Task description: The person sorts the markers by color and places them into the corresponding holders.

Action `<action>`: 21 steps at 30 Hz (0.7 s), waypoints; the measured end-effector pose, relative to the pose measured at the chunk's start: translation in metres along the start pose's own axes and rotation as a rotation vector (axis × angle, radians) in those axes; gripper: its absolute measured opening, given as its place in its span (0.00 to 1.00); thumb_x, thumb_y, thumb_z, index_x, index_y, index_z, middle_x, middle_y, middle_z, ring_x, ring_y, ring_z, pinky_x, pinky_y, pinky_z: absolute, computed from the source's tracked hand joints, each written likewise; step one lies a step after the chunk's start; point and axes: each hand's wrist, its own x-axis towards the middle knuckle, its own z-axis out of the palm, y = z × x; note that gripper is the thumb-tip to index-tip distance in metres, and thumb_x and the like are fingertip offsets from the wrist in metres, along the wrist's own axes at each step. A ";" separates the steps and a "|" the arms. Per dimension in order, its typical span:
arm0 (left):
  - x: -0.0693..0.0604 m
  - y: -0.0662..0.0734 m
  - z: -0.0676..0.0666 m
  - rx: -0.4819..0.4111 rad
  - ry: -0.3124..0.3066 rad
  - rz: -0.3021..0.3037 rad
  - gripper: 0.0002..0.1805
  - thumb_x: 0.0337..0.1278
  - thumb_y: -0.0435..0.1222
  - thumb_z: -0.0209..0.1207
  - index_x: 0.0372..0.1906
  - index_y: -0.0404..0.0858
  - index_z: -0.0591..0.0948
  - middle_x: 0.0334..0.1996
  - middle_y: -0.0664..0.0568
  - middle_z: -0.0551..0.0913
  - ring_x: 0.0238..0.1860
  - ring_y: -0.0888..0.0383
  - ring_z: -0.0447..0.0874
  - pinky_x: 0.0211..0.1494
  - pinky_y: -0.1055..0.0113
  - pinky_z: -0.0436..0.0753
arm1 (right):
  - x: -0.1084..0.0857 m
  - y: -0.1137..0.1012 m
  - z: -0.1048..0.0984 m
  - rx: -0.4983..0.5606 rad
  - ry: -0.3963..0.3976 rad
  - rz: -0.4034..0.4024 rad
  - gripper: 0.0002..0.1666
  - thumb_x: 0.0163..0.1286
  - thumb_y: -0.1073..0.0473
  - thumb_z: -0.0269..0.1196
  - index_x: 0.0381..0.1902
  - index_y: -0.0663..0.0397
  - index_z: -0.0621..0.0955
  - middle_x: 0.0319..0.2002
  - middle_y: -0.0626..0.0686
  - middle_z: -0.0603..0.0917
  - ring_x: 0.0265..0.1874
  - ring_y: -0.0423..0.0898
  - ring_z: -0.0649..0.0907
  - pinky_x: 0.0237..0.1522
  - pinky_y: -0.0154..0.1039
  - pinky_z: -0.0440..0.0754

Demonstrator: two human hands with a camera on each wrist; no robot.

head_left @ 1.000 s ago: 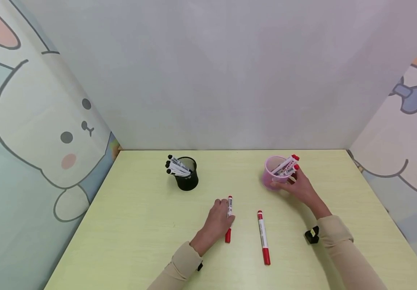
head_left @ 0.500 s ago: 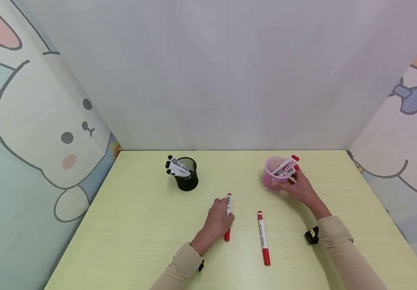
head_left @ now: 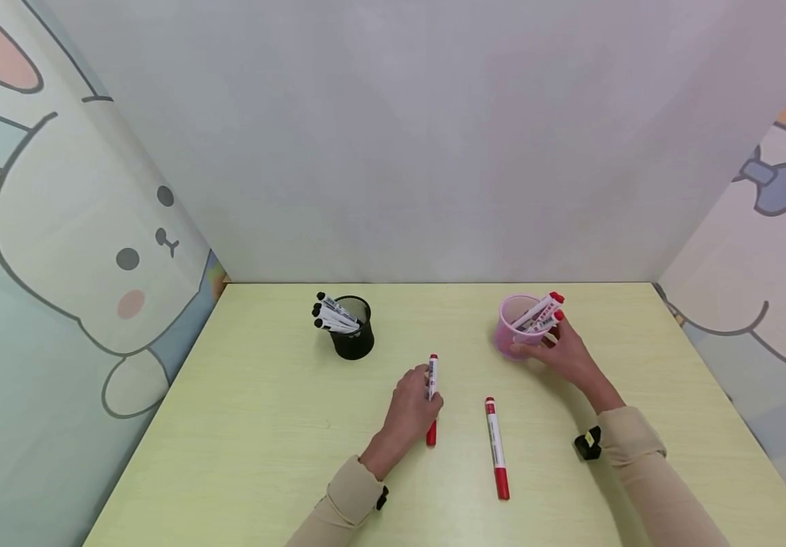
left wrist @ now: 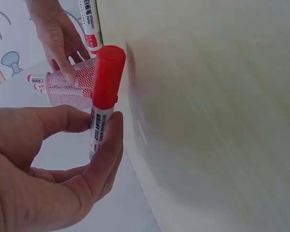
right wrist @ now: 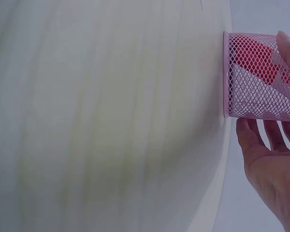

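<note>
My left hand [head_left: 408, 406] pinches a red-capped whiteboard marker [head_left: 432, 380] between thumb and fingers. In the left wrist view the marker's red cap [left wrist: 108, 77] points toward the camera, and the marker looks raised off the table. At the right, my right hand [head_left: 568, 357] holds a pink mesh pen cup [head_left: 506, 334] by its side. The cup stands upright on the table, and several red-tipped markers [head_left: 536, 310] lean in it. Through the mesh in the right wrist view, red caps [right wrist: 253, 60] show inside the pink cup, with thumb and fingers on opposite sides.
Another red marker [head_left: 495, 448] lies on the pale yellow table [head_left: 228, 456] between the two arms. A black mesh pen cup [head_left: 353, 346] with several black-tipped markers [head_left: 334, 315] stands at the back left. A plain wall [head_left: 393, 152] rises behind the table.
My left hand has moved slightly away from me, carrying the red marker a little toward the back of the table. The right hand and pink cup look unmoved.
</note>
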 end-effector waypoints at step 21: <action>0.008 0.012 0.002 -0.191 0.098 0.018 0.28 0.65 0.29 0.66 0.68 0.32 0.73 0.49 0.46 0.81 0.43 0.56 0.82 0.36 0.72 0.86 | -0.001 -0.001 0.000 0.004 -0.004 0.014 0.59 0.62 0.49 0.77 0.78 0.57 0.54 0.72 0.66 0.64 0.72 0.67 0.64 0.71 0.65 0.63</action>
